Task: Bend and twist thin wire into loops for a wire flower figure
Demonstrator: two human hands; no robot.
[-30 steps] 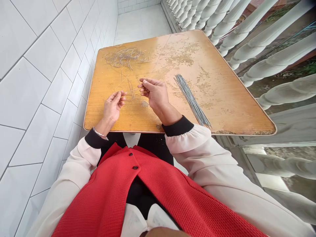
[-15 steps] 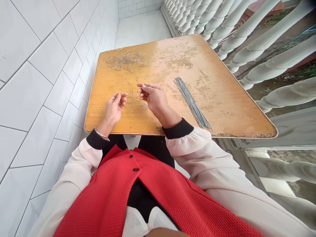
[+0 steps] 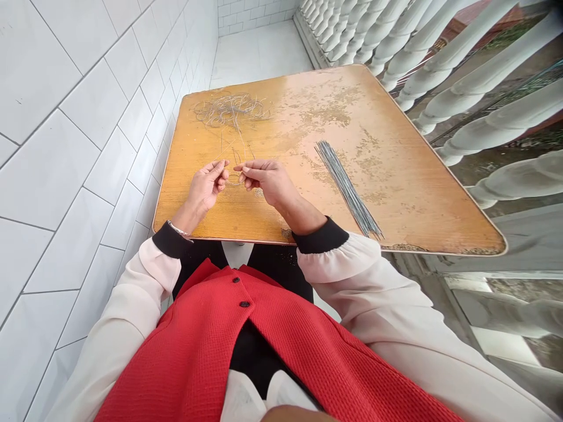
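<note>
My left hand (image 3: pixel 208 184) is closed in a pinch over the table's near left part, thumb against forefinger, on a thin wire-like strand (image 3: pixel 233 182). Close by on the right, my right hand (image 3: pixel 267 180) pinches the same thin strand; the fingertips of both hands are only slightly apart. The strand is so fine that its ends cannot be made out. Just beyond the fingers lie a few loose pale strands (image 3: pixel 237 155). Partly covered by my right hand is a small heap of tiny grainy pieces (image 3: pixel 258 192).
The worn wooden table (image 3: pixel 417 193) carries a loose tangle of thin strands (image 3: pixel 231 109) at its far left. A bundle of straight grey wire rods (image 3: pixel 349 189) lies to the right. A white tiled wall (image 3: pixel 94 152) borders the left side, a white balustrade (image 3: pixel 466 94) the right.
My hands have come closer together, the right one moving left and slightly down towards the left. The view has shifted a little.
</note>
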